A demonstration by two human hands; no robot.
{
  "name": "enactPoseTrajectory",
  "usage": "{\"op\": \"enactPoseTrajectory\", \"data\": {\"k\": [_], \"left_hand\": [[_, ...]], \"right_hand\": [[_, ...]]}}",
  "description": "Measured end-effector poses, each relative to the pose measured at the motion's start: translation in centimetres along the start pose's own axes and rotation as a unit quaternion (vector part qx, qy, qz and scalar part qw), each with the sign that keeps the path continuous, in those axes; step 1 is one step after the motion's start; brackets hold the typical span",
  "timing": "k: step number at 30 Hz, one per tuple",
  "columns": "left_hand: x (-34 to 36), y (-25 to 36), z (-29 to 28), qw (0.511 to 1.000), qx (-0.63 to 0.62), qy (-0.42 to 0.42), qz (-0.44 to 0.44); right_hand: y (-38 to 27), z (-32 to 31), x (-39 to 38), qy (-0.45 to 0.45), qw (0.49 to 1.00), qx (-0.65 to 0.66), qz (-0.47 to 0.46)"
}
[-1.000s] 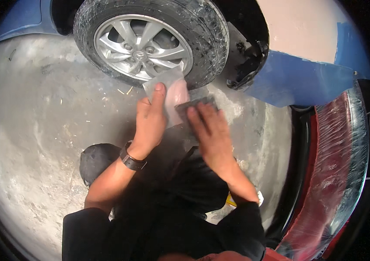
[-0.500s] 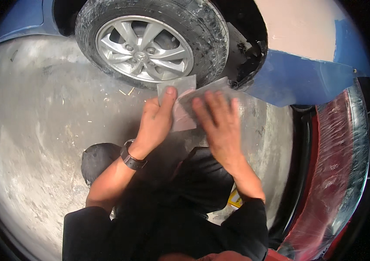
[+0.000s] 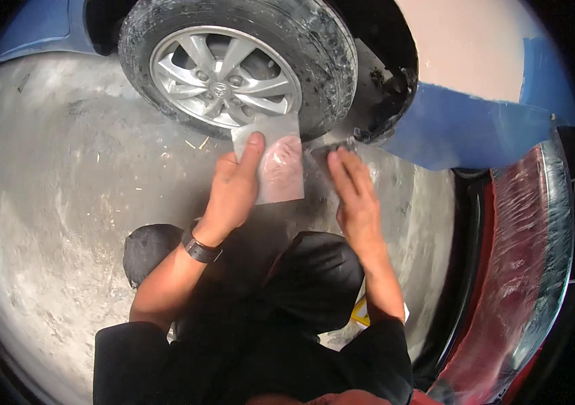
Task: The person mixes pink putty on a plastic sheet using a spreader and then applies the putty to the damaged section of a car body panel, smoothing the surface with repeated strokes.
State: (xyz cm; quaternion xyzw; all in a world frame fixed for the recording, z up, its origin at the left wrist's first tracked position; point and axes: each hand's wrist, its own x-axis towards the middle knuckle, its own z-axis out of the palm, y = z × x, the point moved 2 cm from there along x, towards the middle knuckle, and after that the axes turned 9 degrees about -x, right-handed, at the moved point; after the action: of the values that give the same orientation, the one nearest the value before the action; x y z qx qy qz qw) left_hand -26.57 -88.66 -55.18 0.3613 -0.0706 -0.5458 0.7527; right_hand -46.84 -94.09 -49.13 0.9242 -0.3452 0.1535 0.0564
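Observation:
My left hand (image 3: 230,196) is closed on a flat, greyish, roughly rectangular plate (image 3: 277,126), its thumb lying on top along the left edge. Smooth pink putty (image 3: 282,162) covers much of the plate's right and lower part. Just to the right, my right hand (image 3: 358,206) pinches a thin grey spreader (image 3: 321,158), partly hidden behind the fingers and a little blurred. A small gap separates the spreader from the plate. Both hands are above the floor, in front of a car wheel (image 3: 220,88) with silver spokes and a dusty tyre.
Right of the wheel is a blue car panel (image 3: 469,125) with a large beige patch (image 3: 466,47). A red car part under clear plastic film (image 3: 513,250) stands at the right. Beside my right forearm lies a yellow and white object (image 3: 360,312). Small scraps dot the concrete floor (image 3: 64,202).
My right hand has moved right with the spreader, off the plate, uncovering the pink putty. The plate in my left hand has shifted slightly left and now faces up more fully.

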Motion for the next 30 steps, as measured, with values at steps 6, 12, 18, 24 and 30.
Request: {"op": "enactPoseTrajectory", "data": {"k": [6,12,18,24,30], "left_hand": [[-0.6,-0.6,-0.9,0.967,0.224,-0.108,0.05],[0.0,-1.0,-1.0,0.95,0.307,-0.024,0.051],[1.6,2.7,-4.0,0.993,0.059,0.074,-0.077],[-1.1,-0.8,0.3,0.943,-0.232,-0.005,-0.24],[-3.2,0.8,-0.7,0.983,-0.151,-0.045,-0.098]], "right_hand": [[-2.7,-1.1,2.1,-0.092,0.986,-0.054,-0.127],[-3.2,0.6,-1.6,-0.163,0.97,-0.015,-0.179],[-1.5,-0.2,-1.7,-0.11,0.966,0.209,-0.109],[-4.6,-1.1,-1.4,0.178,0.892,0.414,-0.012],[-5.3,2.5,0.6,0.149,0.932,0.282,-0.171]]}}
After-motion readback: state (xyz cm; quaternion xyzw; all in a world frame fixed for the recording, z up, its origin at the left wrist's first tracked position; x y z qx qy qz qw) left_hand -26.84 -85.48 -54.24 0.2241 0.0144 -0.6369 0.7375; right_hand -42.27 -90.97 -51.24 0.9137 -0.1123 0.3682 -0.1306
